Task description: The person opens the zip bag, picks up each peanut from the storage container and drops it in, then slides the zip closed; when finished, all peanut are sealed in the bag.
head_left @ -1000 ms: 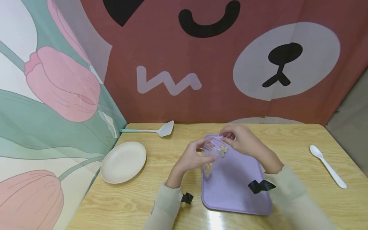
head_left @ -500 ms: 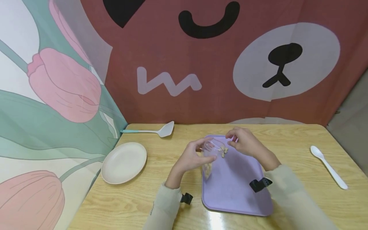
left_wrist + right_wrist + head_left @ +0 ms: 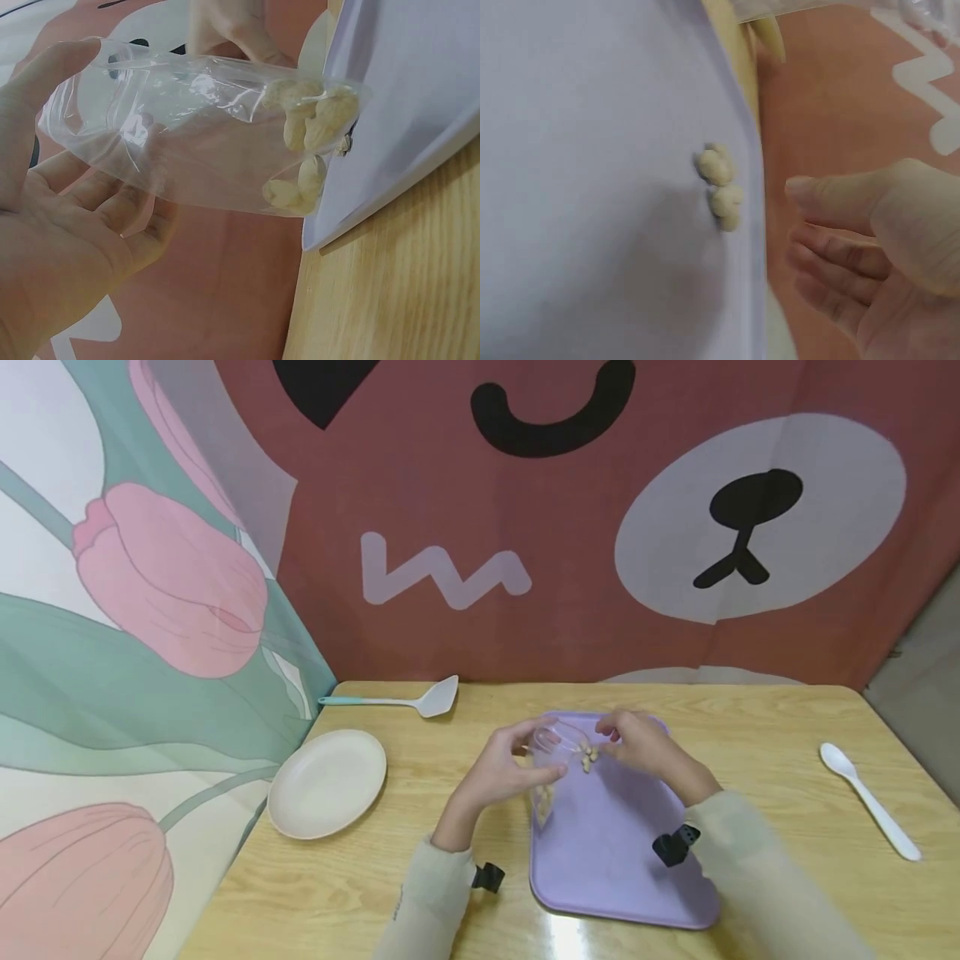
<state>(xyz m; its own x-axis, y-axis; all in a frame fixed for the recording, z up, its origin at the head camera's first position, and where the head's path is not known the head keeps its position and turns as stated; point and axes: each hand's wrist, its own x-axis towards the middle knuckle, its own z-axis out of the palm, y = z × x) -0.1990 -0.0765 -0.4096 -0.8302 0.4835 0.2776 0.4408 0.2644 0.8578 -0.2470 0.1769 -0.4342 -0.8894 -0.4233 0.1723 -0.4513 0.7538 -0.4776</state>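
Note:
My left hand [image 3: 504, 770] grips a clear plastic bag [image 3: 202, 142] near its mouth, thumb on one side and fingers on the other. Several peanuts in their shells [image 3: 330, 116] sit at the bottom of the bag, which hangs over the left edge of a purple tray [image 3: 615, 860]. A few more unshelled peanuts [image 3: 725, 202] lie on the tray, close to its edge in the right wrist view. Beside these loose peanuts, over the tray's far part, is my right hand [image 3: 647, 747]. Its thumb and bent fingers stand apart with nothing between them.
A cream plate [image 3: 327, 785] stands at the left of the wooden table. Behind it, along the back edge, lies a white spatula [image 3: 437, 697] with a turquoise handle. A white spoon [image 3: 870, 802] lies at the right. A printed curtain [image 3: 450, 635] hangs behind the table.
My right hand has moved away from the bag's mouth, to the right and slightly lower, near the loose peanuts. My left hand keeps hold of the bag in nearly the same spot.

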